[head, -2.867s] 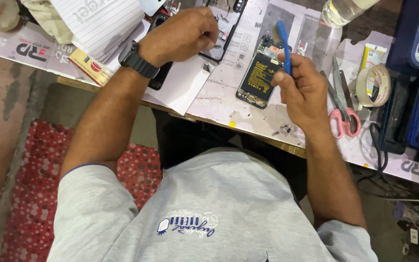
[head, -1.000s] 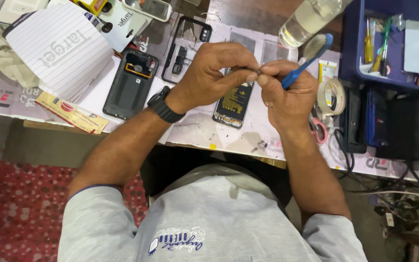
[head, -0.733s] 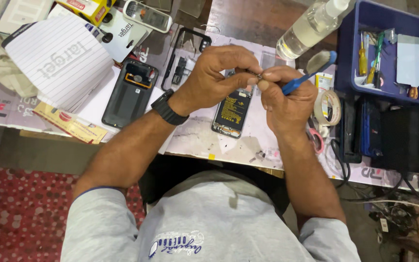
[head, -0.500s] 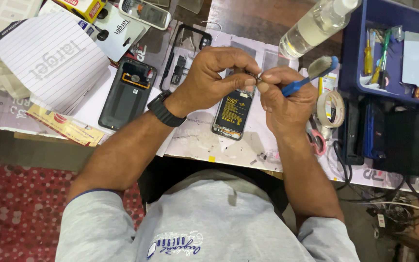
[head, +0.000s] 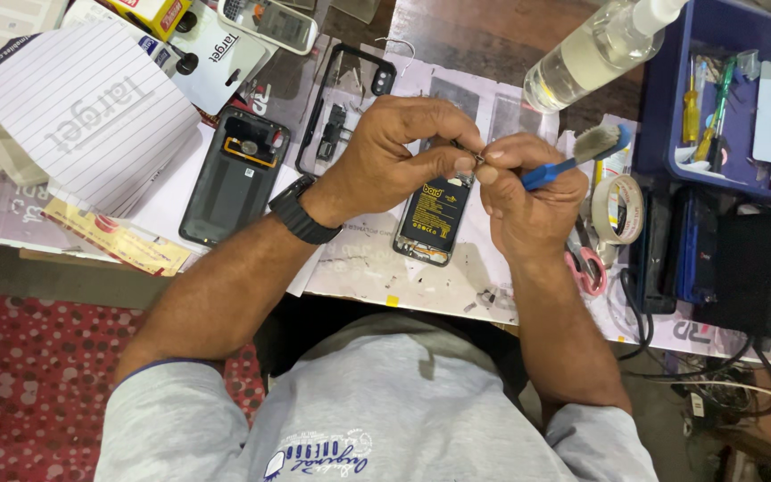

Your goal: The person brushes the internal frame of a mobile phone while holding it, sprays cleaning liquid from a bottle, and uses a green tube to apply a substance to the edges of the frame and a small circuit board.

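Note:
My left hand [head: 399,152], with a black watch [head: 301,214] on the wrist, pinches a small metal part [head: 477,156] at its fingertips. My right hand [head: 528,201] meets it fingertip to fingertip and touches the same part. It also holds a blue-handled brush [head: 573,156], bristles pointing up and right. Both hands hover over an opened phone [head: 435,219] lying on paper with its dark battery showing.
A dark phone back cover [head: 234,178] and a black frame [head: 345,103] lie to the left, beside a lined notepad [head: 82,116]. To the right are a clear bottle [head: 595,49], a blue tray [head: 662,98] of tools, a tape roll [head: 617,210] and pink-handled scissors [head: 586,268].
About three seconds ago my left hand was off to the left and my right hand held the brush over the phone. My hands have since met at the small part and stay together.

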